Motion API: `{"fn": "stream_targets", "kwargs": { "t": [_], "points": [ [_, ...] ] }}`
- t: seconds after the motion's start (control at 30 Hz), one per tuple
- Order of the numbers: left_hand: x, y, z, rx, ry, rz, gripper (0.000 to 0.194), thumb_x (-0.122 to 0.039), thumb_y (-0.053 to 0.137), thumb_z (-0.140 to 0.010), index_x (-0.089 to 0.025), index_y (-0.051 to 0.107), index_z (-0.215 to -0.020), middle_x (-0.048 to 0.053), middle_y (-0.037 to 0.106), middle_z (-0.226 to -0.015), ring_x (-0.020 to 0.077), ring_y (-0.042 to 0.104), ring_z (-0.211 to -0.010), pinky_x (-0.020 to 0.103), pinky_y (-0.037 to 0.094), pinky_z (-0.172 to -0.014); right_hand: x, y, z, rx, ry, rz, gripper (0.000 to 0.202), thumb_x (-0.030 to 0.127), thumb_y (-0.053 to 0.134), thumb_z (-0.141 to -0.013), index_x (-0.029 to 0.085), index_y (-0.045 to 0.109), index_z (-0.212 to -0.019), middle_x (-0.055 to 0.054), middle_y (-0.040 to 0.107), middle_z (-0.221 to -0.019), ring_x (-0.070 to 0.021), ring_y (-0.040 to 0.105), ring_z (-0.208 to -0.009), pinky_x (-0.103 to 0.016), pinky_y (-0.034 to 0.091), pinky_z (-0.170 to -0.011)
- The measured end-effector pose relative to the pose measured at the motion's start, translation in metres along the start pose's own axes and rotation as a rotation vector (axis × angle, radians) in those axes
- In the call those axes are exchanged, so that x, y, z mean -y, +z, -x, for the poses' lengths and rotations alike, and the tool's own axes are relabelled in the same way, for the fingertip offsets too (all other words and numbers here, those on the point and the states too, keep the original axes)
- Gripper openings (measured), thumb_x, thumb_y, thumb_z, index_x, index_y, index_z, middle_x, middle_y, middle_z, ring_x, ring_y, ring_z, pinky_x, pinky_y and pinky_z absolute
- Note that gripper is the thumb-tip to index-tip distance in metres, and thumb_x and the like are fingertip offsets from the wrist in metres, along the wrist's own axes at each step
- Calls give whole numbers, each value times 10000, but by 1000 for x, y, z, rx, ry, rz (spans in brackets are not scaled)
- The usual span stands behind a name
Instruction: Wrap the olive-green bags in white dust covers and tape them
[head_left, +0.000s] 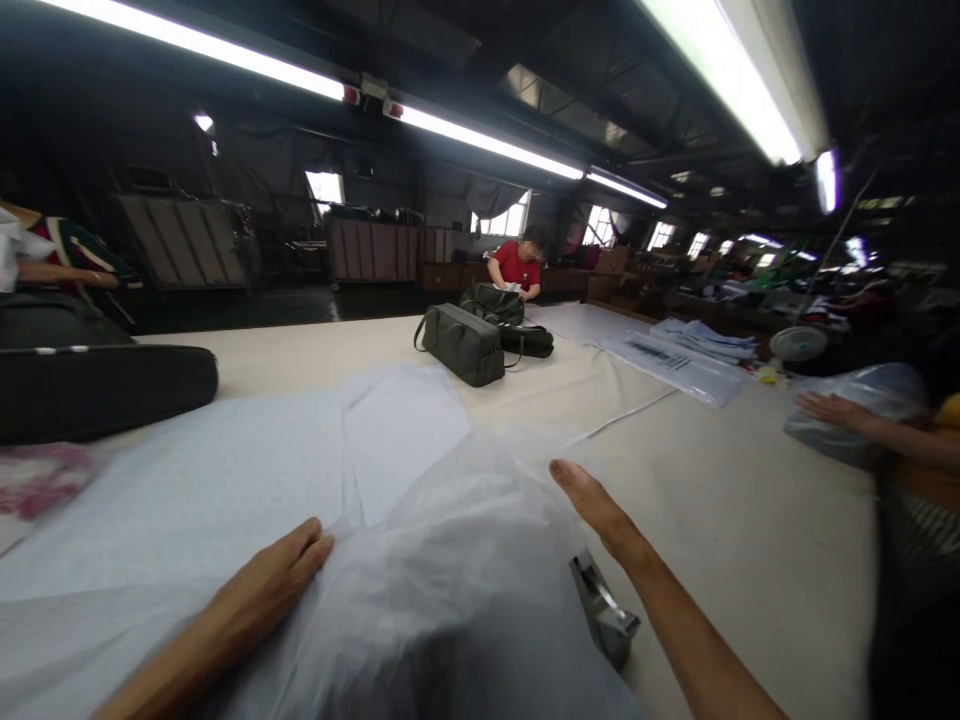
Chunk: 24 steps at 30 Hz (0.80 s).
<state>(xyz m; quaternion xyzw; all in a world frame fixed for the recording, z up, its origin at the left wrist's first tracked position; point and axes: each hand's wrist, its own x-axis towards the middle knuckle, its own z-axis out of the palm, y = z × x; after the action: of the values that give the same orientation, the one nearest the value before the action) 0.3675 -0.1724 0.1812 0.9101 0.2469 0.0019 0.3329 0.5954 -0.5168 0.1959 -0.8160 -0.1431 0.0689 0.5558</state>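
Observation:
Clear plastic bag (pixel 450 540) fills the space before me, its film wrinkled and spread, with something dark showing dimly through its lower part. My left hand (pixel 296 560) is closed, its thumb and fingers pinching the film at the bag's left side. On the right side, my right hand (pixel 596 505) is seen edge-on against the film with one digit stretched forward; its other fingers are mostly hidden. Below that hand, close to my right forearm, stands a grey tape dispenser (pixel 604 610). Flat translucent plastic sheets (pixel 247 460) lie beneath and left of the bag.
Dark green duffel bags (pixel 465 345) sit across the pale table (pixel 712 520). A long black bag (pixel 105 385) lies left. Beyond stands a co-worker in red (pixel 517 265). At right, another person's hand (pixel 832 410) rests on a plastic-wrapped bundle (pixel 889 390), near a fan (pixel 799 343).

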Motion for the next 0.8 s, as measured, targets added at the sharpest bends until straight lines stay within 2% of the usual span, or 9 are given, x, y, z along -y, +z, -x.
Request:
{"fn": "stream_targets", "kwargs": {
  "t": [0.1, 0.17, 0.27, 0.37, 0.53, 0.63, 0.7, 0.8],
  "points": [
    [-6, -6, 2, -9, 9, 32, 336, -592, 425, -747, -262, 488, -730, 14, 645, -757, 262, 600, -811, 357, 454, -764, -17, -10, 17, 411, 159, -313, 630, 729, 565, -776, 194, 660, -1094, -84, 725, -973, -253, 675, -844, -362, 551, -683],
    [-12, -10, 7, -28, 20, 27, 344, -594, 425, -764, -256, 454, -707, -8, 586, -700, 234, 563, -742, 338, 441, -711, -19, -4, 33, 516, 215, -468, 621, 697, 606, -773, 217, 619, -1166, -72, 721, -998, -238, 677, -831, -320, 539, -634],
    [-23, -13, 18, -75, 67, 63, 355, -583, 392, -821, -246, 420, -711, -37, 479, -665, 191, 492, -681, 309, 406, -661, -20, 3, 49, 469, 250, -557, 586, 585, 740, -710, 213, 616, -1146, -71, 722, -1025, -253, 680, -890, -338, 555, -721],
    [-34, -15, 25, -128, 103, 161, 352, -560, 399, -854, -236, 423, -720, -50, 420, -662, 167, 435, -655, 290, 377, -631, -26, 4, 56, 381, 320, -576, 491, 484, 823, -642, 189, 656, -997, -76, 738, -954, -254, 689, -829, -338, 564, -717],
    [-43, -16, 29, -157, 113, 228, 321, -522, 449, -845, -220, 471, -739, -42, 476, -692, 169, 452, -679, 284, 376, -645, -32, -5, 57, 283, 456, -613, 360, 386, 897, -585, 167, 655, -737, -26, 709, -703, -172, 648, -649, -239, 554, -616],
    [-46, -17, 29, -143, 122, 189, 293, -490, 426, -852, -220, 507, -776, -21, 569, -763, 178, 487, -692, 293, 395, -663, -32, -14, 51, 265, 443, -625, 383, 424, 898, -578, 157, 671, -732, -34, 710, -720, -171, 644, -663, -237, 561, -605],
    [-48, -18, 28, -132, 114, 74, 244, -441, 424, -841, -223, 520, -787, 5, 630, -849, 182, 510, -698, 304, 403, -673, -32, -18, 49, 273, 444, -603, 411, 472, 882, -589, 158, 686, -768, -40, 714, -736, -173, 640, -655, -247, 561, -579],
    [-48, -18, 23, -80, 81, -105, 176, -366, 416, -814, -225, 516, -781, 27, 644, -845, 198, 538, -734, 316, 398, -690, -38, -23, 55, 345, 448, -563, 464, 565, 813, -654, 165, 704, -862, -62, 726, -797, -200, 665, -720, -270, 573, -618]
  ]
}}
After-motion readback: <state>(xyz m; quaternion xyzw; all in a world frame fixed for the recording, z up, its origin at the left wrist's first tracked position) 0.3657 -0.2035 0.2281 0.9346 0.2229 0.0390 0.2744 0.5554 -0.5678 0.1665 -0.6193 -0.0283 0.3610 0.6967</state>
